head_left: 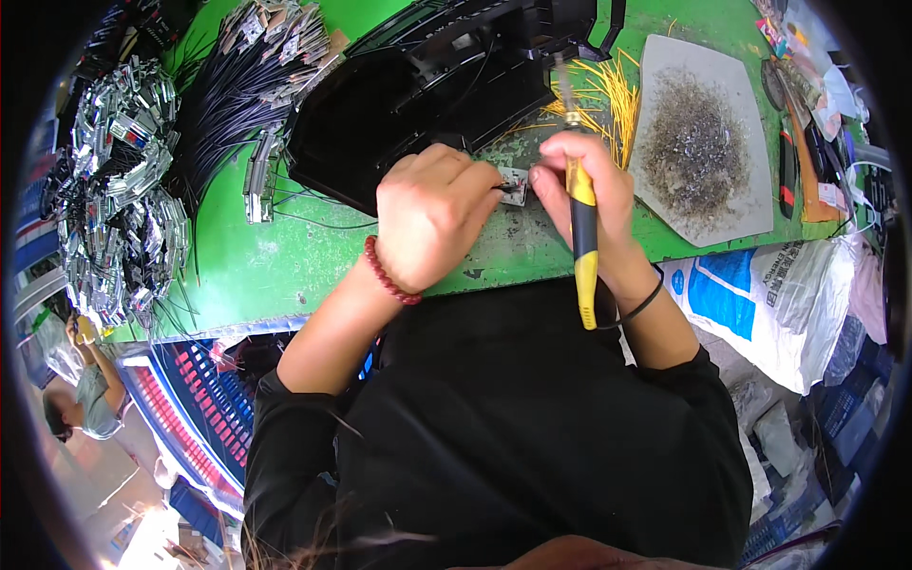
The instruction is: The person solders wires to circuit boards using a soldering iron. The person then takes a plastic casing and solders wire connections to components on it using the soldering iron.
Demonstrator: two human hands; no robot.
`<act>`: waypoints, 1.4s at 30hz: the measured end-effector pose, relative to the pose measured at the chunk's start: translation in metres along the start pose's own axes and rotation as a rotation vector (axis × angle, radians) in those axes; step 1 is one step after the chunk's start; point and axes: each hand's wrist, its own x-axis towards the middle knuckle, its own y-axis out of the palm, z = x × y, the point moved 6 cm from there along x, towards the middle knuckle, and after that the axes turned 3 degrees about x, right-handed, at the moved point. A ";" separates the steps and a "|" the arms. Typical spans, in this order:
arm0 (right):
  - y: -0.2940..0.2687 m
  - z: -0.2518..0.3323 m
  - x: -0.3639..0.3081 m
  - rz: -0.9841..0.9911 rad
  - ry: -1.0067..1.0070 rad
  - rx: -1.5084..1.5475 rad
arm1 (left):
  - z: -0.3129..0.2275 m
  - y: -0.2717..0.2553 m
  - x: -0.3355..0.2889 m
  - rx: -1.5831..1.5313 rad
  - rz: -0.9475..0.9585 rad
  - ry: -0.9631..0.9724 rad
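Observation:
My right hand [608, 190] is closed around the yellow-and-black handle of a soldering iron [584, 233], its metal shaft pointing away from me, above the yellow wires. My left hand [432, 209] is bent over the table's near side, fingertips pinched at a small silvery-white part [514, 186] with something dark on it. The right thumb and fingertips are close to that part's other side; whether they hold anything else is not visible. Just beyond my left hand, a large black plastic housing [370, 104] lies tilted on the green table [247, 271].
Left are heaped silvery metal pieces [123, 199], bundled black cables [223, 123] and a wired metal piece [259, 176]. Right are yellow wires [622, 104], a grey board [665, 66] covered with dark debris, and tools [788, 171]. A white sack [807, 304] touches the near edge. Another person [95, 399] is lower left.

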 end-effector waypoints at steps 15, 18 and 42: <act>0.002 0.005 -0.014 0.346 -0.240 -0.322 | 0.009 -0.007 0.019 0.319 0.040 -0.191; 0.003 0.004 -0.016 0.293 -0.287 -0.353 | 0.017 0.004 0.025 0.244 0.049 -0.225; -0.003 -0.004 -0.010 0.236 -0.134 -0.056 | -0.010 -0.005 0.008 -0.141 0.225 0.059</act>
